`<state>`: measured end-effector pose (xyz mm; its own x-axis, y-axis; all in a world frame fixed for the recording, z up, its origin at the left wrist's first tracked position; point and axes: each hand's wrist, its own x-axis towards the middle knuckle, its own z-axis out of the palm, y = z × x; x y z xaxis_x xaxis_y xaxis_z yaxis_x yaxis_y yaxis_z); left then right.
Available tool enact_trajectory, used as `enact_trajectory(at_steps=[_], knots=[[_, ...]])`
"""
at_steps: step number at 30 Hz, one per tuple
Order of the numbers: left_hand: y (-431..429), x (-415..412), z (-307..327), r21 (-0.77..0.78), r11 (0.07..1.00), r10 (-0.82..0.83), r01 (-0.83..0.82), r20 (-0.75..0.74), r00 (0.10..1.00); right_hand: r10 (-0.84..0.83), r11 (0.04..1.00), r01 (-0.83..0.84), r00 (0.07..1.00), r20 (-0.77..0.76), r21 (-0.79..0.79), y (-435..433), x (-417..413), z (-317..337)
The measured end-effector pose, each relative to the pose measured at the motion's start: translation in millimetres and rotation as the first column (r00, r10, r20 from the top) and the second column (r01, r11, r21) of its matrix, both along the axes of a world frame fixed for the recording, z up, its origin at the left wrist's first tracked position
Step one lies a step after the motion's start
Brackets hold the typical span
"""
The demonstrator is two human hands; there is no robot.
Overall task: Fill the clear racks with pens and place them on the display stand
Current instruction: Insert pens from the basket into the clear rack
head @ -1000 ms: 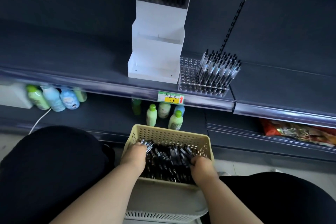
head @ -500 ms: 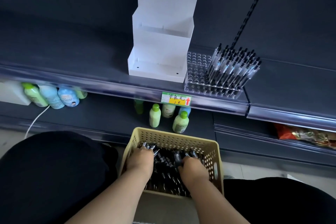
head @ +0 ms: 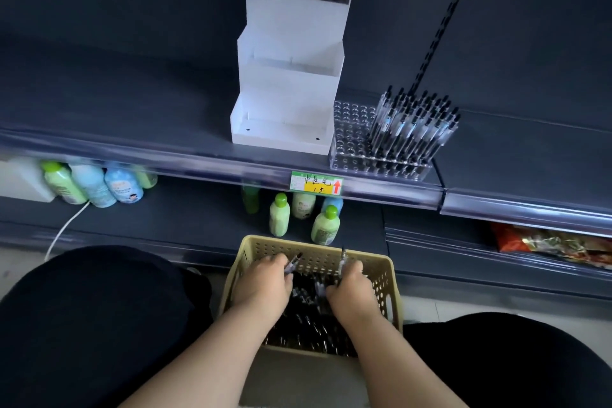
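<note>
left hand [head: 261, 285] and right hand [head: 351, 291] inside beige basket [head: 385, 278] of loose pens [head: 304, 318]; left fingers grip pen bunch [head: 293, 264], right fingers grip single pen [head: 342, 258]. Beyond fingertips on shelf [head: 132, 116]: clear rack [head: 351, 122] half full, just beside white display stand [head: 291, 93]

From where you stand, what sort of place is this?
Most likely a small shop aisle: dark metal shelving with a green-and-yellow handwritten price tag, green-capped plastic bottles below, and a white tiered display stand.
</note>
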<state>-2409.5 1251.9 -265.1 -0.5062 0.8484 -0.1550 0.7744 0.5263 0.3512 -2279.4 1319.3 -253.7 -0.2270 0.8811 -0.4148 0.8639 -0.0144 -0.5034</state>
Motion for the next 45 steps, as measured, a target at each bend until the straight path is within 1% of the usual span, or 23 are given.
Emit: enact_trajectory(at_steps=[3, 5, 7, 9, 11, 13, 16, 18, 21, 25, 27, 31, 35, 38, 45], knots=[[3, 8, 30, 0.190, 0.982, 0.006, -0.022, 0.083, 0.997, 0.027, 0.989, -0.006, 0.989, -0.144, 0.146, 1, 2, 29], [7, 12, 51, 0.325, 0.945, -0.012, -0.021, 0.098, 0.995, 0.052, 0.972, 0.002, 0.973, -0.223, 0.237, 5, 2, 50], [14, 14, 72, 0.432, 0.902, -0.044, -0.012, 0.120, 0.992, 0.036, 0.963, 0.054, 0.945, -0.325, 0.263, 10, 3, 73], [24, 14, 91, 0.509, 0.860, -0.080, -0.042, 0.215, 0.973, 0.042, 0.953, 0.087, 0.911, -0.410, 0.291, 16, 4, 94], [33, 11, 109, 0.575, 0.815, -0.114, -0.073, 0.282, 0.952, 0.107, 0.922, 0.082, 0.884, -0.454, 0.377, 24, 8, 115], [42, 5, 126, 0.627, 0.774, -0.140, -0.090, 0.309, 0.941, 0.182, 0.876, 0.074, 0.864, -0.470, 0.477, 36, 11, 137], [59, -5, 152, 0.672, 0.732, -0.186, -0.110, 0.352, 0.917, 0.268, 0.825, 0.082, 0.813, -0.516, 0.559, 62, 14, 170], [74, -13, 168, 0.707, 0.699, -0.208, -0.109, 0.347, 0.915, 0.314, 0.785, 0.099, 0.788, -0.529, 0.612, 85, 14, 189], [100, -24, 189, 0.761, 0.645, -0.243, -0.072, 0.293, 0.925, 0.347, 0.742, 0.149, 0.750, -0.564, 0.654, 117, 9, 211], [131, -37, 195, 0.780, 0.625, -0.265, -0.035, 0.255, 0.930, 0.342, 0.716, 0.181, 0.751, -0.565, 0.674, 148, -4, 215], [140, -43, 186, 0.783, 0.619, -0.264, -0.065, 0.286, 0.921, 0.313, 0.731, 0.204, 0.747, -0.586, 0.651, 156, -8, 208], [148, -49, 176, 0.775, 0.612, -0.265, -0.157, 0.388, 0.883, 0.252, 0.761, 0.183, 0.800, -0.544, 0.623, 163, -11, 197], [155, -49, 180, 0.782, 0.606, -0.286, -0.149, 0.389, 0.876, 0.226, 0.779, 0.154, 0.835, -0.502, 0.608, 163, -11, 196], [158, -49, 177, 0.776, 0.611, -0.293, -0.158, 0.407, 0.865, 0.250, 0.778, 0.108, 0.851, -0.463, 0.618, 161, -12, 193], [161, -49, 174, 0.768, 0.618, -0.280, -0.170, 0.417, 0.865, 0.336, 0.710, -0.012, 0.884, -0.324, 0.704, 155, -17, 195]])
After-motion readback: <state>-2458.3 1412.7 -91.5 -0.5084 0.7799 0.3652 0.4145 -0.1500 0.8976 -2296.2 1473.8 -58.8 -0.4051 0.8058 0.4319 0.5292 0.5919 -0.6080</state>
